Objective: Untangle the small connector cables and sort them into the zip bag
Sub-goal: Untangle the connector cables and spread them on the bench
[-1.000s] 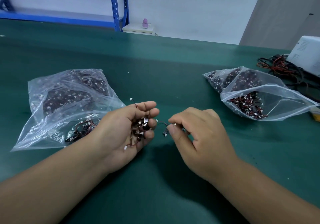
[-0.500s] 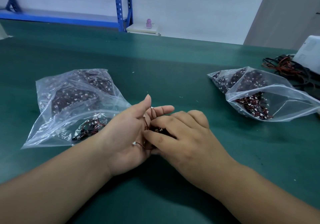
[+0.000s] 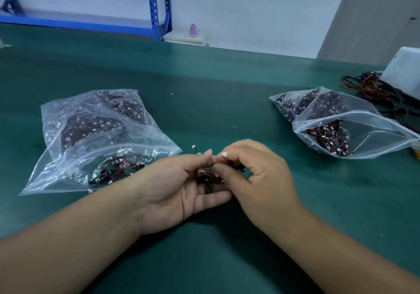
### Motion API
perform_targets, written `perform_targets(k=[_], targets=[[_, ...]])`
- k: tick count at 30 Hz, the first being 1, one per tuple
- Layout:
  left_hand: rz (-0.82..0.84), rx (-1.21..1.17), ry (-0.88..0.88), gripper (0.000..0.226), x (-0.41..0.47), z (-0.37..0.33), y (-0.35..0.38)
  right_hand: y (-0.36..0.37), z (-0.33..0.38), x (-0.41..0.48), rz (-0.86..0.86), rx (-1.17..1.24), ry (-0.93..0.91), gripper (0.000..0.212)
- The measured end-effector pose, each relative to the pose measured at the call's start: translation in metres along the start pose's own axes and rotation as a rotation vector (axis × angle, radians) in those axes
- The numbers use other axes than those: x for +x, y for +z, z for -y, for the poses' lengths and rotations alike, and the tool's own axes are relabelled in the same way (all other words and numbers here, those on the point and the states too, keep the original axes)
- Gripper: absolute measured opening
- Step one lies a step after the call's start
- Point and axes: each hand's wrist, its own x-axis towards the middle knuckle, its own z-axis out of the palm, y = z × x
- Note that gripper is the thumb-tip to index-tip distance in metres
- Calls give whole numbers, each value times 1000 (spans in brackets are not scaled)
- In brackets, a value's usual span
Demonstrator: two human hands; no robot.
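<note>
- While the person is working at the green table [image 3: 204, 84], the left hand [image 3: 172, 187] is cupping a small tangle [image 3: 205, 179] of red-and-black connector cables in its palm, with the fingers curling up round it.
- The right hand [image 3: 256, 180] is pinching a white plug [image 3: 224, 154] between thumb and forefinger, a tight, narrow grip sitting right against the left thumb tip.
- I am judging that the untangling step is under way: one cable is being teased out of the tangle and is not yet coming free.
- The next move is probably calling for a slow pull to the right while the left hand is clamping the rest, since such thin wires are likely snagging on each other.
- After that, the freed cable is needing a bag. The left zip bag [image 3: 95, 139] is lying just beside the left wrist with its mouth nearly flat. The right zip bag [image 3: 341, 123] is sitting well apart, its mouth gaping. I am guessing the right one is receiving, but I cannot tell.
- A white box [image 3: 404, 71] at the far right edge is showing faint grey print, too small for reading; neither bag is showing a label.
</note>
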Motion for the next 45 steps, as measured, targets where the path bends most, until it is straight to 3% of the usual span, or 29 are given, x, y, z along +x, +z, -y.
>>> perform_targets(k=[6,10,17,20,27,32,36,41,45], targets=[[-21,37,14,37,-2,-2,-1,-1,-5,2,-140,204,200,9],[-53,153,75,13,-5,-1,5,-3,-6,2,-154,219,220,11],[-166,278,145,12,-7,1,6,-10,-5,1,-131,277,263,14],[-244,335,246,2,-6,-4,5,-14,-5,-1,-112,217,243,14],[-369,422,322,21,-2,-3,4,-15,-6,-3,-1,119,196,16],[-332,302,286,12,-1,-7,2,-21,-6,-1,-15,78,209,17],[-321,311,297,24,-1,-7,0,-23,-7,-2,97,7,262,25],[-277,361,294,9,0,-5,0,-26,-6,-3,272,-341,258,11],[-275,382,307,8,-1,-4,1,-30,1,-1,306,-441,234,11]])
